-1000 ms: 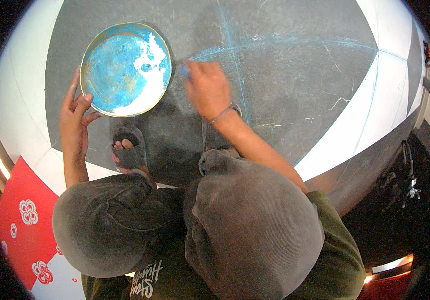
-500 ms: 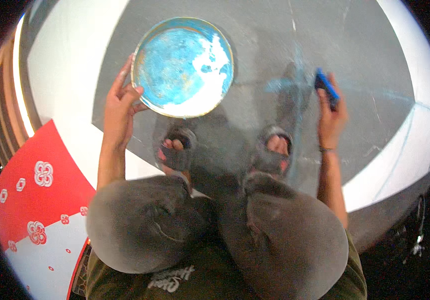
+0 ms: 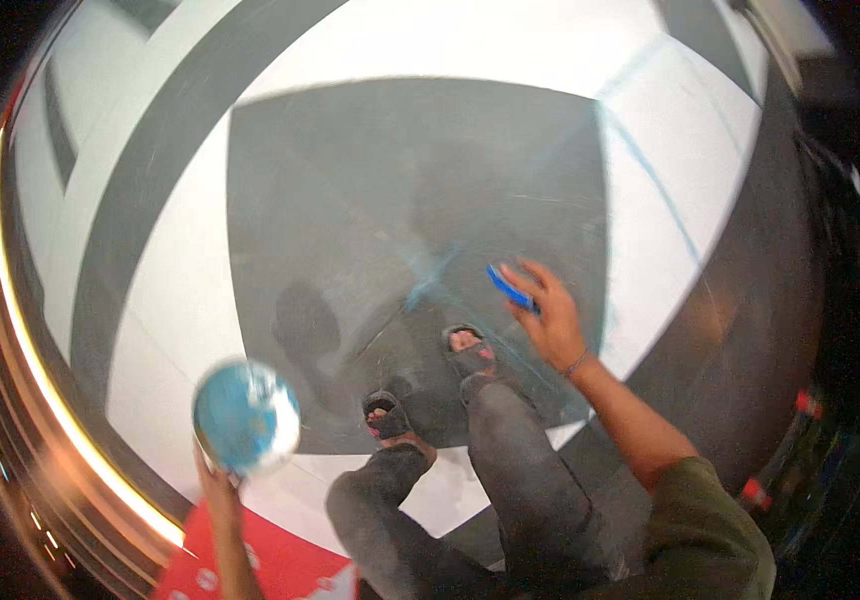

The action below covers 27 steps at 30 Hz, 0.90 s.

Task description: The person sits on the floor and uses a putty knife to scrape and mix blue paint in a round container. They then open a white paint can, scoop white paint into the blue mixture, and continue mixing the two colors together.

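Observation:
My left hand (image 3: 218, 480), low at the left, grips a round shallow tray (image 3: 247, 410) coated blue and white inside, slightly blurred. My right hand (image 3: 545, 310), held over the dark grey square of painted floor (image 3: 330, 170), grips a blue block (image 3: 510, 288) between thumb and fingers. Pale blue chalk lines (image 3: 430, 275) cross on the grey square near that hand, and more run over the white band at the right. My two sandalled feet stand on the square's lower part.
A glowing light strip (image 3: 42, 365) curves along the left edge beside striped ledges. A red patterned panel (image 3: 190, 570) lies at the lower left. A dark edge with dim objects (image 3: 830, 400) runs along the right, and more grey and white bands surround the square.
My body has risen from a crouch and more floor shows. The tray has moved down and left in the view; my right hand with the blue block sits lower, farther from the tray.

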Motion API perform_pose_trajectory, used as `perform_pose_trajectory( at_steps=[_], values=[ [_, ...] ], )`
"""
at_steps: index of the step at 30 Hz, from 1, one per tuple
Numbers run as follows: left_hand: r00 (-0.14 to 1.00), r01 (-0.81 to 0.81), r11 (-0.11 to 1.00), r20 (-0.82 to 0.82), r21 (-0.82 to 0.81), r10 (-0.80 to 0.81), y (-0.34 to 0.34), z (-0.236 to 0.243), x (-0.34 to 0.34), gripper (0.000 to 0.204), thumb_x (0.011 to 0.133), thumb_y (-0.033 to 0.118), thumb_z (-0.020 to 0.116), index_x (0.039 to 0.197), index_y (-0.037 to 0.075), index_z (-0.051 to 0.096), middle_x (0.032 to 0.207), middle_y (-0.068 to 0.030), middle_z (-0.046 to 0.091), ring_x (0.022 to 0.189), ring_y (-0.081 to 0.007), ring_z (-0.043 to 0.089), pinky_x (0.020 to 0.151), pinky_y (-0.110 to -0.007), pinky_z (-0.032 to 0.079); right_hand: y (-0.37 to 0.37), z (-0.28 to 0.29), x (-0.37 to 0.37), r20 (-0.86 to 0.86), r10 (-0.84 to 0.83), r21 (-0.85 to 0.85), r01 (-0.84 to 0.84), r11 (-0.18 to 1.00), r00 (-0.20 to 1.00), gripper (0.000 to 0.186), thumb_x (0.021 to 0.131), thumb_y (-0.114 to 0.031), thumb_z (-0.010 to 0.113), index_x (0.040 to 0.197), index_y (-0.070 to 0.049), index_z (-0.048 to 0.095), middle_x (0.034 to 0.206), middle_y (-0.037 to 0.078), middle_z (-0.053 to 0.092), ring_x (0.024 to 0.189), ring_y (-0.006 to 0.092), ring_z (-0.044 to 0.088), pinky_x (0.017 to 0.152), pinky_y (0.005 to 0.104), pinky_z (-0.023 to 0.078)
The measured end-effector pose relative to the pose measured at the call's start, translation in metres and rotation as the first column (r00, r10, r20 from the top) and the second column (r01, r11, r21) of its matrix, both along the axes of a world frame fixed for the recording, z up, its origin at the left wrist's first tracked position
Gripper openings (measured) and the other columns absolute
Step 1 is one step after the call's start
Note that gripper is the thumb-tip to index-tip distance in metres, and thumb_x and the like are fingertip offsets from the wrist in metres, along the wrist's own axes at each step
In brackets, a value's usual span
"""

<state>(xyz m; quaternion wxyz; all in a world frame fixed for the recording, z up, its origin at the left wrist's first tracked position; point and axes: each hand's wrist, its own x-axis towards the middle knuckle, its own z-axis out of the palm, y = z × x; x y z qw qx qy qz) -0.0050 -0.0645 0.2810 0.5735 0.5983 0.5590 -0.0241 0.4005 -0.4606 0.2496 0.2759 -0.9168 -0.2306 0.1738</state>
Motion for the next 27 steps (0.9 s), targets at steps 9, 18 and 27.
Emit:
perform_pose_trajectory(
  at_steps=[9, 18, 27],
  values=[
    [0.955, 0.245, 0.919, -0.085, -0.31, -0.283, -0.077, 0.129, 0.065, 0.072, 0.095, 0.041, 0.062, 0.152, 0.011, 0.031, 0.138, -0.0144, 0.049, 0.117, -0.0305, 0.054, 0.092, -0.043, 0.049, -0.395, 0.322, -0.267, -0.016, -0.92, -0.865, 0.456, 0.209, 0.392, 0.054, 0.086, -0.039, 0.07, 0.137, -0.026, 0.059, 0.138, 0.019, 0.055, 0.127, 0.0362, 0.053, 0.104, 0.045, 0.046],
    [0.619, 0.71, 0.554, 0.011, -0.434, -0.785, -0.068, 0.191, 0.178, 0.071, 0.094, 0.042, 0.063, 0.15, 0.011, 0.034, 0.138, -0.0155, 0.05, 0.117, -0.0321, 0.055, 0.093, -0.046, 0.05, -0.28, 0.447, -0.541, 0.103, -0.952, -0.557, 0.776, -0.295, -0.288, 0.049, 0.089, -0.041, 0.066, 0.136, -0.029, 0.059, 0.133, 0.018, 0.06, 0.122, 0.036, 0.057, 0.105, 0.0434, 0.045],
    [0.198, 0.9, 0.172, 0.024, -0.401, -0.98, -0.139, 0.25, 0.316, 0.07, 0.093, 0.043, 0.063, 0.148, 0.01, 0.036, 0.138, -0.0166, 0.05, 0.117, -0.0337, 0.055, 0.094, -0.048, 0.05, -0.064, 0.323, -0.776, -0.22, -0.821, -0.728, 0.649, -0.221, -0.527, 0.034, 0.086, -0.04, 0.062, 0.105, -0.013, 0.072, 0.108, 0.016, 0.071, 0.106, 0.0325, 0.066, 0.091, 0.0442, 0.053]
  ],
)
